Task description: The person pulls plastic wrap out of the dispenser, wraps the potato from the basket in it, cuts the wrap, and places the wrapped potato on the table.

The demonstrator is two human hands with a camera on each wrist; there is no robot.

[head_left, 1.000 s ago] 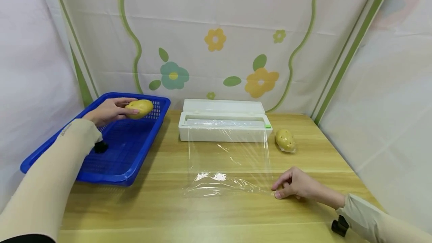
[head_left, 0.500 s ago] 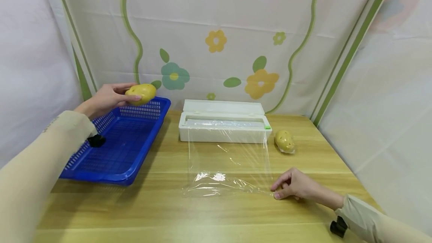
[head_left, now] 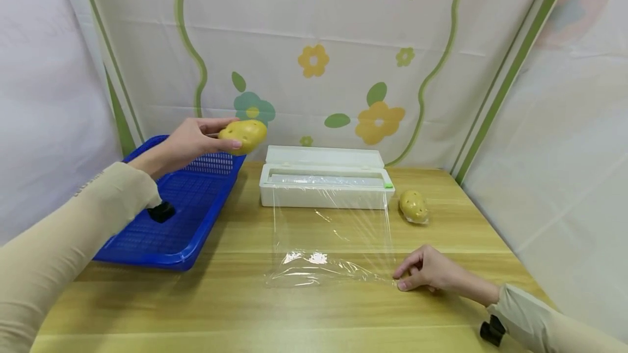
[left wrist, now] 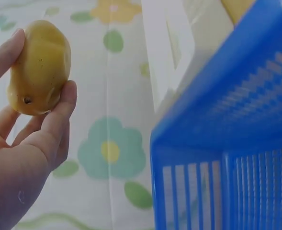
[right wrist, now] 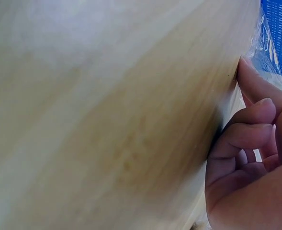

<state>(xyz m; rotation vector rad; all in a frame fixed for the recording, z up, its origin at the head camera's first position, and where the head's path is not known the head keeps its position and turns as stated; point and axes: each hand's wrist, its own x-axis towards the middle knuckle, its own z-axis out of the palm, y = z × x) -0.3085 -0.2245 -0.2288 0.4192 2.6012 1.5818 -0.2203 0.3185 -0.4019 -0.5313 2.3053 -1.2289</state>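
Observation:
My left hand (head_left: pixel 188 143) holds a yellow potato (head_left: pixel 243 136) between thumb and fingers, up above the right rim of the blue basket (head_left: pixel 211 217). The left wrist view shows the potato (left wrist: pixel 40 69) gripped at its sides, with a small dark pit near its lower end. Low at the right, my right hand (head_left: pixel 432 271) pinches the near right corner of a sheet of clear cling film (head_left: pixel 328 238). That sheet runs over the wood table from a white dispenser box (head_left: pixel 326 196) whose lid stands up.
A second potato (head_left: pixel 414 206), with film around it, lies right of the dispenser box. A bright green piece (head_left: pixel 388 185) sits at the box's right end. Behind the table (head_left: pixel 304 320) hangs a flowered cloth (head_left: pixel 314 20), with pale cloth walls on both sides.
My left hand has lifted the potato up from inside the blue basket and carried it right, past the basket's far corner. The right hand and the cling film have stayed in place.

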